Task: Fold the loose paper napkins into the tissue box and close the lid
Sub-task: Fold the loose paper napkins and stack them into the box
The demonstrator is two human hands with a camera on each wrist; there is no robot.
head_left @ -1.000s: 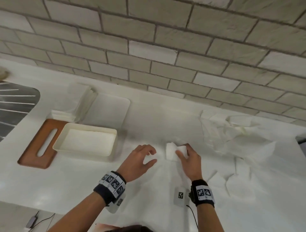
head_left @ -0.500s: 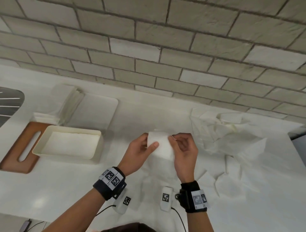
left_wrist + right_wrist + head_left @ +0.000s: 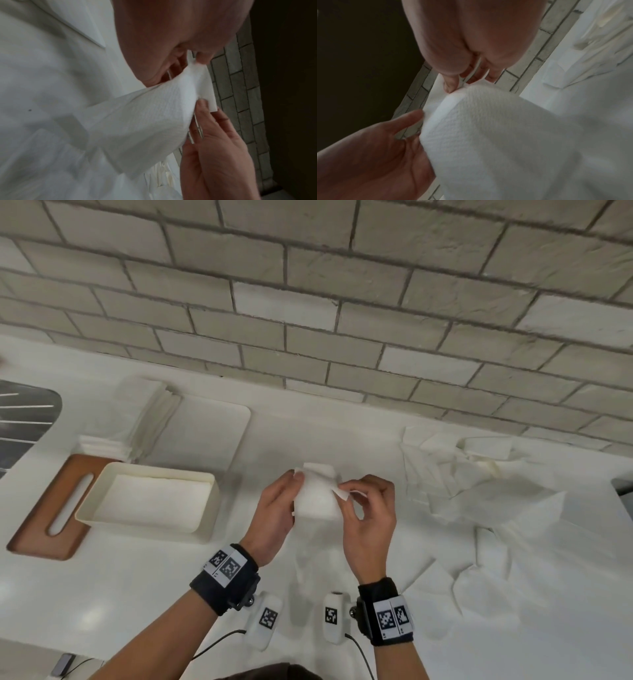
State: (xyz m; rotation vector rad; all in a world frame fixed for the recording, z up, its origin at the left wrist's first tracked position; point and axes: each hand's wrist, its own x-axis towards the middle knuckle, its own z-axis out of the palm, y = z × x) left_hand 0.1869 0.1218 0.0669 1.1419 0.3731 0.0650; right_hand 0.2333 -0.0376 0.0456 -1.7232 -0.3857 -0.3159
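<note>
While both hands hold it above the counter (image 3: pixel 171 594), the napkin (image 3: pixel 315 496) hangs between them: the left hand (image 3: pixel 274 518) pinches its left edge, the right hand (image 3: pixel 368 525) pinches a corner with thumb and forefinger. Farther left sits the open tissue box (image 3: pixel 205 508), its lid (image 3: pixel 37 529) alongside. Loose napkins (image 3: pixel 479 491) lie right.

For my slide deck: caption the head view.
Both hands, left hand and right hand, pinch a napkin above the counter, right of the open tissue box.
</note>
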